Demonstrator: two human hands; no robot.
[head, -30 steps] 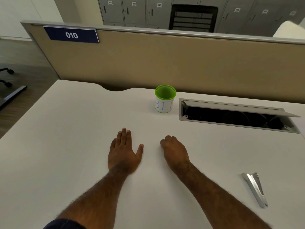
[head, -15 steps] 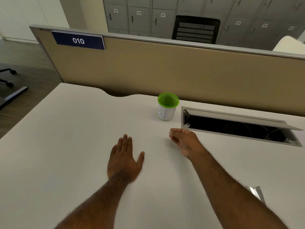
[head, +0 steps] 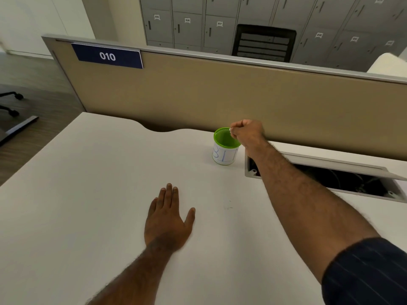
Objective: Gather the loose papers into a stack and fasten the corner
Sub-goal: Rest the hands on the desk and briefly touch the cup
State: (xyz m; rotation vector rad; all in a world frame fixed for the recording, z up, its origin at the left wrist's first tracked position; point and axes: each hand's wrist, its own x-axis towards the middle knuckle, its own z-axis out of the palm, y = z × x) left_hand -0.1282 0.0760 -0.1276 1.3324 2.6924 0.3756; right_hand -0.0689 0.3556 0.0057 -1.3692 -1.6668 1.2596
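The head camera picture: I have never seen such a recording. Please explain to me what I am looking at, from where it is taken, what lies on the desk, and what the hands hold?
There is no machine here. A person wears one wide-angle camera on the head, and it looks forward and down, so you see that person's own two arms.

The left hand lies flat on the white desk, with its fingers straight, and it holds nothing. The right hand is stretched out over a green-rimmed cup. Its fingers are curled, and a small white thing shows at the fingertips; it is too small to tell what it is.

Beside the cup, on its right, is an open cable hatch set into the desk. Behind stands a beige partition with a blue sign reading 010. No papers and no stapler are in view.
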